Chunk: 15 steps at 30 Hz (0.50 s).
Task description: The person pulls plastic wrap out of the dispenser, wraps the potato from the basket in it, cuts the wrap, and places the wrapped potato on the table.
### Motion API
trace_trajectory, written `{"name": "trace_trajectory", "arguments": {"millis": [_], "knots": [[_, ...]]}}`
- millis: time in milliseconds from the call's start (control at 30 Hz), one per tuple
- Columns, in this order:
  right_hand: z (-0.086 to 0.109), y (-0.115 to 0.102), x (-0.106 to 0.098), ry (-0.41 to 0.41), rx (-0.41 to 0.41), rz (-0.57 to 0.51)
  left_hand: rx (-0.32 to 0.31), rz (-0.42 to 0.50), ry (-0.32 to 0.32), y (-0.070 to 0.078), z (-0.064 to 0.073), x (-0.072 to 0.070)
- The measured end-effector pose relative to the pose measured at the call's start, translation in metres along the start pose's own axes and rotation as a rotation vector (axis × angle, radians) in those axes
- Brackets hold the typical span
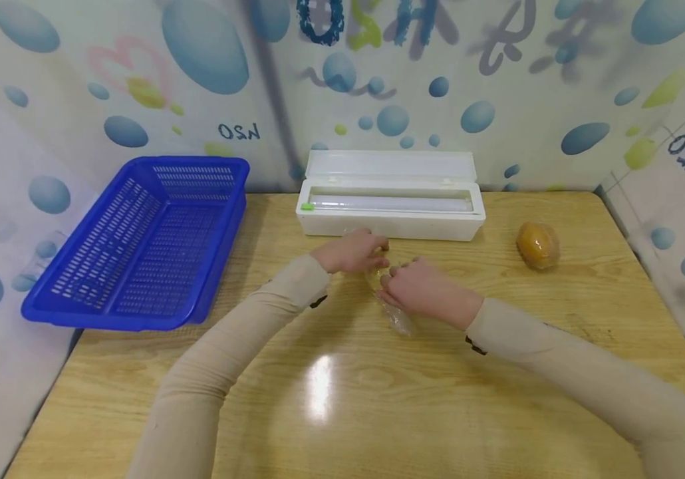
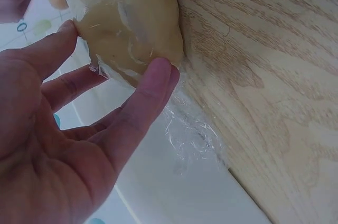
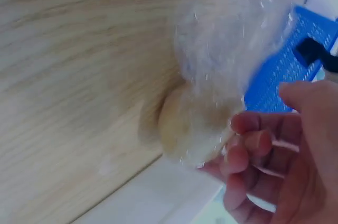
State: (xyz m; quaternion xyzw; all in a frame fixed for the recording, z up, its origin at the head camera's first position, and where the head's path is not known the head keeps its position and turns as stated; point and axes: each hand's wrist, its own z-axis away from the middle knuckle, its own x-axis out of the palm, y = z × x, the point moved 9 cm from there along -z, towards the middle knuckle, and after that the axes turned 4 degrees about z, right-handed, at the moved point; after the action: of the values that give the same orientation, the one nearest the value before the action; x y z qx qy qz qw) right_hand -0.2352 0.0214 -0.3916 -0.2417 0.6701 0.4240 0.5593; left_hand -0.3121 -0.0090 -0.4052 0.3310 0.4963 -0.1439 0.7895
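A pale yellow, rounded item wrapped in clear cling film [image 2: 134,34] sits on the wooden table; its exact kind is unclear. My left hand [image 1: 354,251] holds it from one side, thumb and fingers spread around it in the left wrist view. From the other side my right hand [image 1: 423,289] has its bent fingertips on the wrapped item [image 3: 195,126], with the thumb standing apart. Loose, crumpled film [image 1: 399,320] trails from it toward the table's front. In the head view both hands hide most of the item.
Behind the hands stands a white cling film dispenser [image 1: 390,226], lid raised, with a film roll [image 1: 390,203] inside. A blue plastic basket [image 1: 193,316] is at left. At right lies an orange-yellow rounded item in film [image 1: 537,245]. A patterned wall [image 1: 378,86] closes off the back.
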Motion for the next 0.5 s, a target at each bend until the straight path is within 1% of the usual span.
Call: {"name": "trace_trajectory", "arguments": {"millis": [67, 133, 267, 333, 500], "knots": [[0.004, 0.005, -0.003, 0.02, 0.05, -0.036, -0.011, 0.006, -0.01, -0.001, 0.0, 0.001], [0.008, 0.004, -0.007, 0.031, 0.08, -0.03, -0.02, 0.006, -0.012, -0.002, -0.001, 0.001], [0.004, -0.011, -0.003, 0.007, 0.088, -0.026, -0.027, 0.01, -0.011, -0.004, 0.0, 0.0], [0.0, -0.019, -0.001, 0.018, 0.092, -0.014, -0.02, 0.013, -0.011, -0.003, -0.001, 0.0], [-0.004, -0.031, -0.001, 0.096, 0.107, 0.106, -0.015, 0.025, -0.023, -0.001, -0.001, 0.0]]}}
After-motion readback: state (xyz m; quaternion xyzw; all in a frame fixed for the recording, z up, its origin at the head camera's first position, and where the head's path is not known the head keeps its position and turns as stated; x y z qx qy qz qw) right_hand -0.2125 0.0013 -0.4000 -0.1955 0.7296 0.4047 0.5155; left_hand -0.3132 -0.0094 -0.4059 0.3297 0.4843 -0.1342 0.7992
